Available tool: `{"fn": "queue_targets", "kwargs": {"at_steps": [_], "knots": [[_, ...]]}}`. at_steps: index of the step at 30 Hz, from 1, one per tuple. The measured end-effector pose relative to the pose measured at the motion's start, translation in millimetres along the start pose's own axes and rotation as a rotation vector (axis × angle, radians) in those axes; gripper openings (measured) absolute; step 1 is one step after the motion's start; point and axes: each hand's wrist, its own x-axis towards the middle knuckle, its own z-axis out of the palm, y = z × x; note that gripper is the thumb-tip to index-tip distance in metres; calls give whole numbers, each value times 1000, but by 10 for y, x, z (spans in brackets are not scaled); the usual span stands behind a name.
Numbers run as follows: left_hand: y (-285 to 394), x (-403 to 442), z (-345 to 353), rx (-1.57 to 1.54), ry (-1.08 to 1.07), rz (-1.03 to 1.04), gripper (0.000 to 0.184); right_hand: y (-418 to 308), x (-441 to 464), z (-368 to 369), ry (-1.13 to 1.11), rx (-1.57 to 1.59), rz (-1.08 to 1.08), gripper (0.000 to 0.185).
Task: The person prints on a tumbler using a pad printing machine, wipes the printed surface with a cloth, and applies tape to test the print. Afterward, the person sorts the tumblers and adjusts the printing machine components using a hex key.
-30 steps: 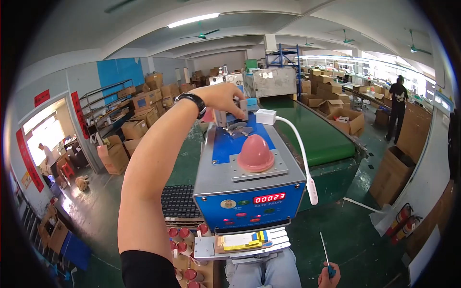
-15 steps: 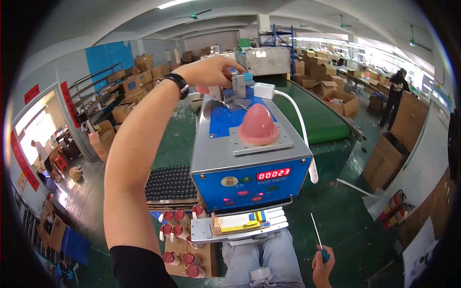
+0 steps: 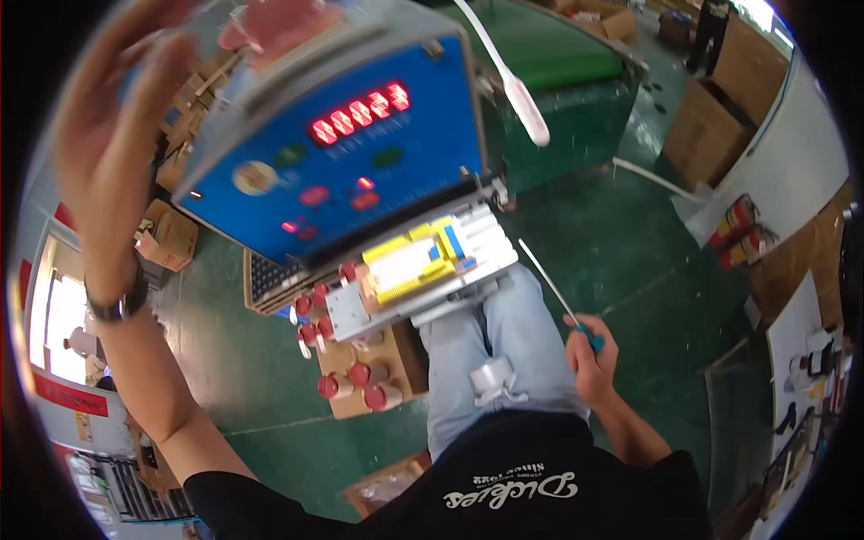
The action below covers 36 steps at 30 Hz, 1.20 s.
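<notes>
My left hand (image 3: pixel 121 135) is raised at the upper left beside the blue-fronted printing machine (image 3: pixel 351 162). Its fingers look apart, though blurred, and nothing shows between them. A pink pad (image 3: pixel 279 27) is smeared at the top of the machine. My right hand (image 3: pixel 594 360) is closed around the teal handle of a screwdriver (image 3: pixel 549 283), its shaft pointing up and left. Below the machine's front, a metal plate (image 3: pixel 351 310) carries a yellow-edged fixture (image 3: pixel 414 261) over my lap. A white switch on a cable (image 3: pixel 526 112) hangs at the machine's right.
Red-capped containers (image 3: pixel 367 373) stand on a cardboard box (image 3: pixel 346 405) at the lower left. A green conveyor (image 3: pixel 558 45) lies behind the machine. Fire extinguishers (image 3: pixel 738 234) and a large carton (image 3: pixel 706 130) are at the right. Another person's legs (image 3: pixel 706 40) show at the upper right.
The view has tipped down and turned. My left hand has come away from the metal parts at the machine's back and moved to its left side. My right hand still holds the screwdriver.
</notes>
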Motion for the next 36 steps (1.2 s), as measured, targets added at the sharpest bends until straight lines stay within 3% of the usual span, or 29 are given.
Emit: {"fn": "queue_targets", "kwargs": {"at_steps": [2,3,4,6,7,8,10,15,16,18,23,36], "knots": [[146,-409,-178,226,171,48,32,87,-50,2,-35,17,-34,30],[172,-889,-563,715,112,-136,37,168,-69,38,-71,35,-113,31],[-157,-1166,-760,693,72,-115,37,187,-78,86,-84,65,-122,31],[1026,-1498,89,530,-179,-136,21,160,-74,152,-79,112,-100,32],[1536,-1868,92,452,-303,-151,13,163,-62,174,-113,150,-70,33],[1475,-2140,-44,372,-435,-170,6,167,-80,202,-145,191,-34,34],[1540,-2080,849,404,-315,337,22,119,-101,277,-143,259,49,35],[1108,-2357,1516,-156,-246,-340,29,107,-8,335,-265,357,107,40],[1017,-2346,1571,-143,-259,-343,29,132,-17,334,-298,325,82,41],[816,-2297,1618,-296,-7,-875,25,174,-6,326,-364,259,16,44],[361,-2453,1658,-409,109,-1077,23,262,-9,179,-389,246,0,44],[417,-2758,1626,-476,143,-1195,24,228,436,205,-331,165,86,41]]}}
